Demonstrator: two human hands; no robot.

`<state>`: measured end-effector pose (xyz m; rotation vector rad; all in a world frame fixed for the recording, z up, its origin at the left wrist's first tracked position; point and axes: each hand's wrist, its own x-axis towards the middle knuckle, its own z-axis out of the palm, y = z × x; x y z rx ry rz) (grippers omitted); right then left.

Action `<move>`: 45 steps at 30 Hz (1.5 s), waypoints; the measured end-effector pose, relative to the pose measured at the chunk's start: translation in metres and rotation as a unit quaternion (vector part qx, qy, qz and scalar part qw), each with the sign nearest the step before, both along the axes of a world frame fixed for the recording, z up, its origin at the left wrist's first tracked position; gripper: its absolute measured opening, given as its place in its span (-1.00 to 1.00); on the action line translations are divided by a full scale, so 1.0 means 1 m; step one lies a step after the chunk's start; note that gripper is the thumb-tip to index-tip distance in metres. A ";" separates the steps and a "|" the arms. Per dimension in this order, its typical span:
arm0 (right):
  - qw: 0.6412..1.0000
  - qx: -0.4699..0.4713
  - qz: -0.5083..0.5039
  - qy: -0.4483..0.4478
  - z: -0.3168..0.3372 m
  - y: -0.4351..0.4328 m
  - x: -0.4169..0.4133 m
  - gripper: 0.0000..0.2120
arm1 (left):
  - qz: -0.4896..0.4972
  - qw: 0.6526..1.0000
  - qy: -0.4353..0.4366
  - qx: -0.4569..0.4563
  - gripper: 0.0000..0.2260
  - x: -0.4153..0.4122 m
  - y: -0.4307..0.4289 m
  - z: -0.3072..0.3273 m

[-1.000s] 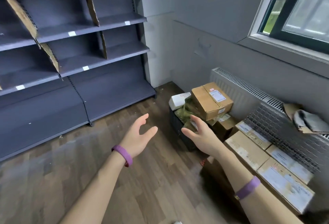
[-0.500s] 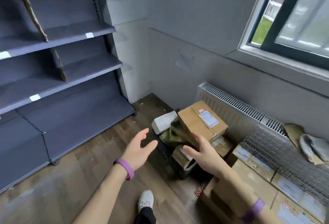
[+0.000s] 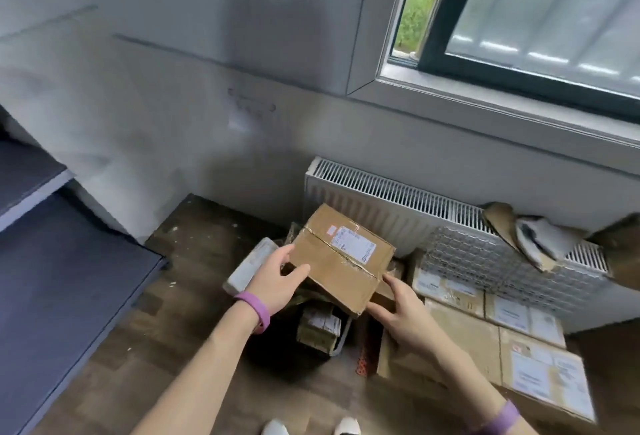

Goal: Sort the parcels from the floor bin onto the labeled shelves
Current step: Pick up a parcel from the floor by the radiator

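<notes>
The box is up, a brown carton held just above the floor bin in front of the radiator. Its labelled face is turned up toward the camera, the white label sitting on the far half. Its long axis follows the tape seam, slanting from far left to near right, with one corner pointing at the radiator and the opposite one back at the person. The left hand grips the left corner, thumb laid on top and fingers wrapped round the edge. The right hand holds the near right corner, thumb against the side and fingers tucked beneath, partly hidden. Under the box, a small taped parcel lies in the bin, and a white parcel leans just left of it. To the right, labelled cartons are stacked against wire mesh. The dark shelves stand well apart at the left edge.
</notes>
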<state>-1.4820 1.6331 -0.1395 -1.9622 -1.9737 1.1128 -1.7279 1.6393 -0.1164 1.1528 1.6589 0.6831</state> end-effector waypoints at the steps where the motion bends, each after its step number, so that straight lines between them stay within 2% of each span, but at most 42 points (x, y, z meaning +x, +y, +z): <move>1: 1.000 -0.005 -0.017 -0.003 -0.003 0.006 0.003 -0.27 | -0.016 1.000 0.006 -0.012 -0.52 0.002 0.014 -0.005; 5: 0.999 -0.021 -0.050 -0.009 -0.016 0.038 0.015 -0.28 | -0.058 0.997 0.024 -0.033 -0.50 0.015 0.064 -0.017; 11: 0.998 -0.038 -0.045 0.027 -0.039 0.104 0.018 -0.29 | -0.060 0.997 0.023 -0.047 -0.54 0.027 0.123 -0.028; 15: 0.996 -0.061 -0.057 0.028 -0.064 0.135 0.018 -0.31 | -0.077 0.993 0.057 -0.070 -0.55 0.021 0.149 -0.053; 20: 0.989 -0.106 -0.100 0.004 -0.113 0.154 0.021 -0.34 | -0.122 0.978 0.101 -0.138 -0.48 0.022 0.190 -0.113; 24: 0.977 -0.163 -0.136 -0.028 -0.162 0.167 0.023 -0.32 | -0.164 0.966 0.134 -0.148 -0.47 0.029 0.232 -0.170; 28: 0.954 -0.217 -0.208 -0.025 -0.208 0.174 0.015 -0.27 | -0.191 0.952 0.184 -0.151 -0.39 0.021 0.268 -0.224; 32: 0.931 -0.251 -0.266 0.000 -0.246 0.179 0.002 -0.18 | -0.187 0.947 0.190 -0.181 -0.28 0.012 0.283 -0.269; 38: 0.917 -0.204 -0.334 0.074 -0.256 0.172 -0.012 -0.07 | -0.179 0.952 0.115 -0.219 -0.20 0.010 0.278 -0.291; 45: 0.936 -0.104 -0.329 0.073 -0.186 0.189 -0.033 -0.04 | -0.133 0.974 0.102 -0.153 -0.13 -0.012 0.269 -0.227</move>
